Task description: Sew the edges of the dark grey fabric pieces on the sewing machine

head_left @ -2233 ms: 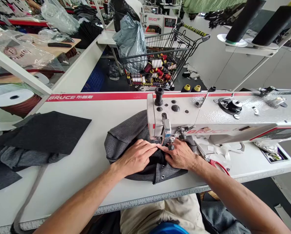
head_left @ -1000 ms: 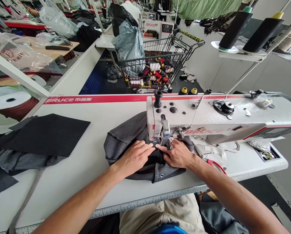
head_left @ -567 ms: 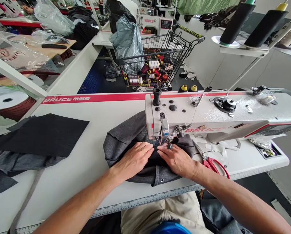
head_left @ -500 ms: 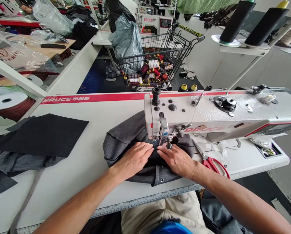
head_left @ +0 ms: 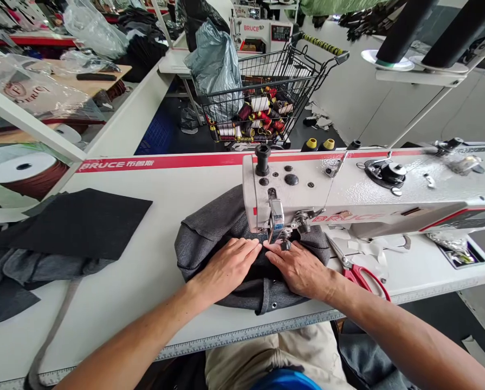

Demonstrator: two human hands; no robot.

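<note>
A dark grey garment [head_left: 205,230] lies bunched in a ring under the head of a white sewing machine [head_left: 283,184]. My left hand [head_left: 234,264] grips its cloth just left of the needle area [head_left: 275,227], fingers bent and close together. From the other side my right hand [head_left: 294,265] holds the same cloth, its fingertips almost meeting those of the left. The needle tip and the undersides of my fingers are hidden. A strap with a metal eyelet [head_left: 273,305] shows on the garment's near edge.
Red-handled scissors [head_left: 366,279] lie right of the garment beside white scraps [head_left: 374,250]. Dark cloth pieces [head_left: 91,222] rest on the table's left. Behind the table stands a cart [head_left: 262,76] of thread spools. Black thread cones [head_left: 408,32] stand above right.
The whole view has shifted slightly, so most things sit a little further right. Both hands keep their hold on the garment by the needle, with little visible movement of the cloth.
</note>
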